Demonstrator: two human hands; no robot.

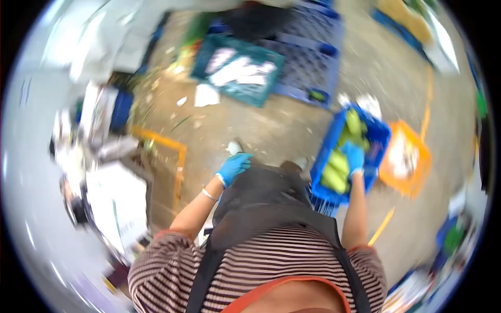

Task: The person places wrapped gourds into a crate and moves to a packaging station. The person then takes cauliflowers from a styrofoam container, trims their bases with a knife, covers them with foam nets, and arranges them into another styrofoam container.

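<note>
My left hand (234, 168), in a blue glove, is beside the dark apron (261, 195) over my lap, with its fingers loosely stretched out and nothing seen in them. To the right, my right hand (354, 156), gloved in blue too, reaches down into a blue crate (324, 151). Pale green, elongated vegetables (335, 175) lie in that crate, in front of and beside the hand. Blur and the vegetables hide its fingertips, so I cannot make out whether it grips one.
An orange crate (424, 161) with whitish contents stands right of the blue crate. Ahead are a teal crate (248, 96) with white items and blue pallets (308, 73). White boxes (117, 193) stand at left. Scraps litter the floor, which bears yellow lines (381, 227).
</note>
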